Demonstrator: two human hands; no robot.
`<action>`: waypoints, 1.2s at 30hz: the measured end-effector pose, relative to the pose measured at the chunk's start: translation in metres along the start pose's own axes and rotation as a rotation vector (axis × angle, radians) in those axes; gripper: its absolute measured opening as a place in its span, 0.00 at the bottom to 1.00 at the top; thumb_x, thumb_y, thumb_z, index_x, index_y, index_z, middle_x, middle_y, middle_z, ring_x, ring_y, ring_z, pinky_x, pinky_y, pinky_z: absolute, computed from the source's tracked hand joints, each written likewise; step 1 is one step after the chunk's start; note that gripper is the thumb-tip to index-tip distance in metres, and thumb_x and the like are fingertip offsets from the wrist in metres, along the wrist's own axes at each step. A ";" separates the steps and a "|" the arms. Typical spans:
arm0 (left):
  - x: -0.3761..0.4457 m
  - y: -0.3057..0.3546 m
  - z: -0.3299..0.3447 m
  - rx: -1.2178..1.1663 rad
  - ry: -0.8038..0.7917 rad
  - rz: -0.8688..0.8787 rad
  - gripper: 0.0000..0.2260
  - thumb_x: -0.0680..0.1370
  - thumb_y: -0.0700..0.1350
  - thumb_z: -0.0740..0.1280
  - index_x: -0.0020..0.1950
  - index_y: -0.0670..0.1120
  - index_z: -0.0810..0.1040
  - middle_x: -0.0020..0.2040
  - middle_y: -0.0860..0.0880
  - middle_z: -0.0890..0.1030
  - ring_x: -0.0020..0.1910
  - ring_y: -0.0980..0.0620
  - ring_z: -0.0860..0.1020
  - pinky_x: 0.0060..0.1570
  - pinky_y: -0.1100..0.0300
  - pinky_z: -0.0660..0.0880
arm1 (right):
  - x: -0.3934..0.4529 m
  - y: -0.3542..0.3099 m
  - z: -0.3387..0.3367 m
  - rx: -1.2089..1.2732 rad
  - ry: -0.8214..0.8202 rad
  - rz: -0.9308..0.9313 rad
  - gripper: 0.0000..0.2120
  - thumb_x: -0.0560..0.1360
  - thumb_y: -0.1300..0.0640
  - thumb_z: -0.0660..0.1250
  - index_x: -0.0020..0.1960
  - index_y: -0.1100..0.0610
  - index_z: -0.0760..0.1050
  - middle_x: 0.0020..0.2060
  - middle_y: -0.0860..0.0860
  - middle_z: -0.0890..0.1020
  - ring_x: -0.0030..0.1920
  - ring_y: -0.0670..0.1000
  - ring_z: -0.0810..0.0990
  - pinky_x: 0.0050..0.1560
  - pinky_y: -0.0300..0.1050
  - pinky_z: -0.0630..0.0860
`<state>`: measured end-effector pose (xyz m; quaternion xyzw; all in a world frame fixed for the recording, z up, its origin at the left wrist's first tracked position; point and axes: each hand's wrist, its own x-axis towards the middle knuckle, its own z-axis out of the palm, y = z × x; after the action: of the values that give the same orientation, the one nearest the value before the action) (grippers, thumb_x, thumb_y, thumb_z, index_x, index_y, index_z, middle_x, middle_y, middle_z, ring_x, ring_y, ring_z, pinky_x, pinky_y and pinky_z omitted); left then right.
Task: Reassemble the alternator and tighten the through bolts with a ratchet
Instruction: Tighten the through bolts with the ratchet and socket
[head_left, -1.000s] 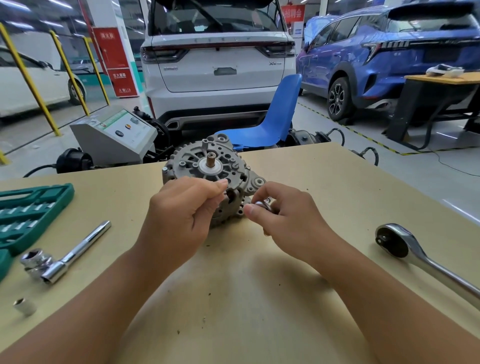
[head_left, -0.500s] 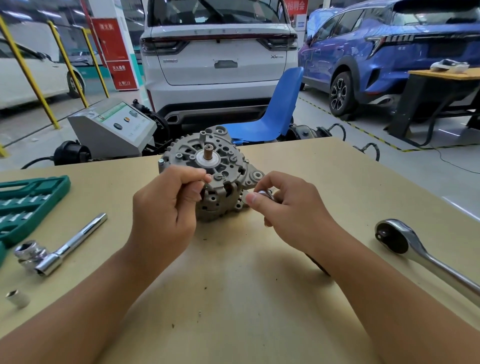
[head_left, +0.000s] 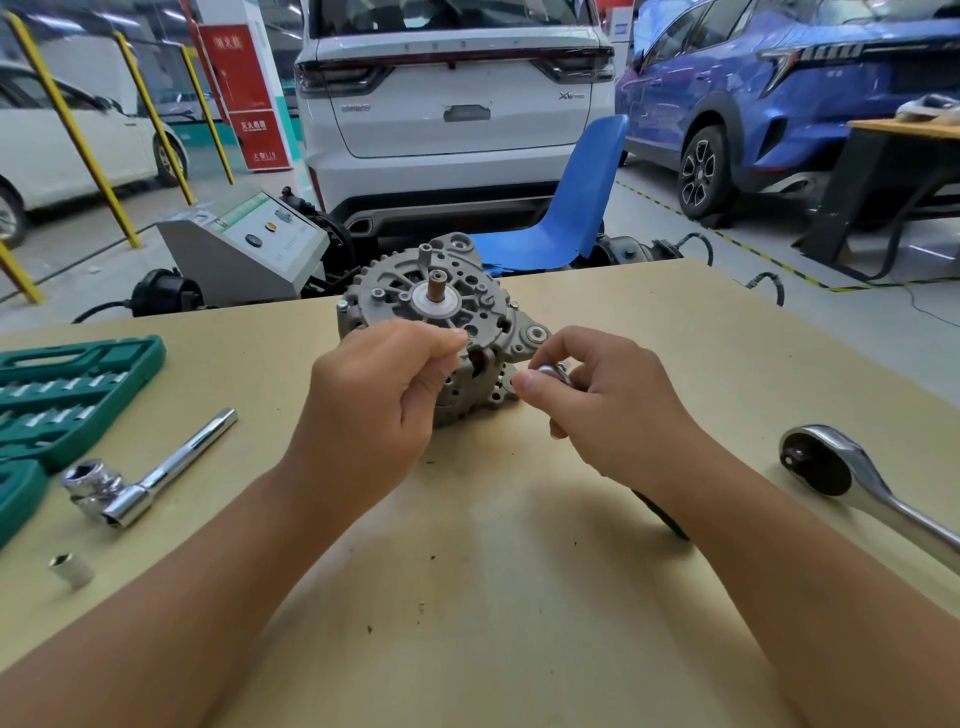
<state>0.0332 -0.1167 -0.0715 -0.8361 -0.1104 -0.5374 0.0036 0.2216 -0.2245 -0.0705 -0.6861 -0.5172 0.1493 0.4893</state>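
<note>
My left hand (head_left: 374, 410) curls its grip onto the near rim of the alternator (head_left: 441, 322), which sits tilted on the table (head_left: 519, 597) with its shaft toward me. My right hand (head_left: 608, 405) pinches a small shiny metal piece (head_left: 551, 371) just beside the housing. A ratchet (head_left: 852, 473) lies to the right; a socket tray (head_left: 62, 389), an extension bar (head_left: 156, 473) and a loose socket (head_left: 71, 569) lie to the left.

Bare table (head_left: 467, 597) between my forearms, room to pull back twd me. Alternator (head_left: 441, 317) blocks straight ahead; my left grip (head_left: 374, 400) & right grip (head_left: 613, 405) sit close on its near side, narrow gap btwn. Left side: extension bar (head_left: 171, 462), loose socket (head_left: 71, 569), green socket case (head_left: 67, 395). Right: big ratchet (head_left: 862, 483), open table beyond it.
</note>
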 end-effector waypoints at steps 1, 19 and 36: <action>0.001 0.001 0.000 0.004 -0.002 0.001 0.05 0.81 0.36 0.70 0.52 0.36 0.85 0.46 0.45 0.86 0.46 0.51 0.83 0.48 0.57 0.80 | 0.000 0.000 0.000 0.000 0.000 0.004 0.08 0.76 0.44 0.73 0.43 0.46 0.79 0.33 0.47 0.81 0.30 0.45 0.75 0.32 0.37 0.68; 0.000 -0.001 -0.002 0.057 0.028 -0.016 0.03 0.79 0.34 0.72 0.51 0.35 0.85 0.44 0.43 0.86 0.41 0.52 0.81 0.45 0.65 0.77 | 0.008 0.002 -0.014 0.248 -0.023 0.387 0.04 0.79 0.49 0.71 0.53 0.44 0.79 0.29 0.54 0.84 0.23 0.50 0.71 0.24 0.40 0.70; 0.003 -0.009 -0.008 -0.087 -0.004 -0.112 0.06 0.81 0.31 0.67 0.54 0.37 0.83 0.45 0.47 0.85 0.47 0.57 0.83 0.48 0.66 0.79 | 0.009 0.000 -0.010 0.257 0.056 0.326 0.06 0.78 0.51 0.71 0.46 0.53 0.81 0.29 0.54 0.84 0.21 0.49 0.72 0.22 0.40 0.69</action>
<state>0.0256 -0.1080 -0.0667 -0.8290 -0.1333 -0.5394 -0.0630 0.2321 -0.2223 -0.0630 -0.6967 -0.3622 0.2721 0.5562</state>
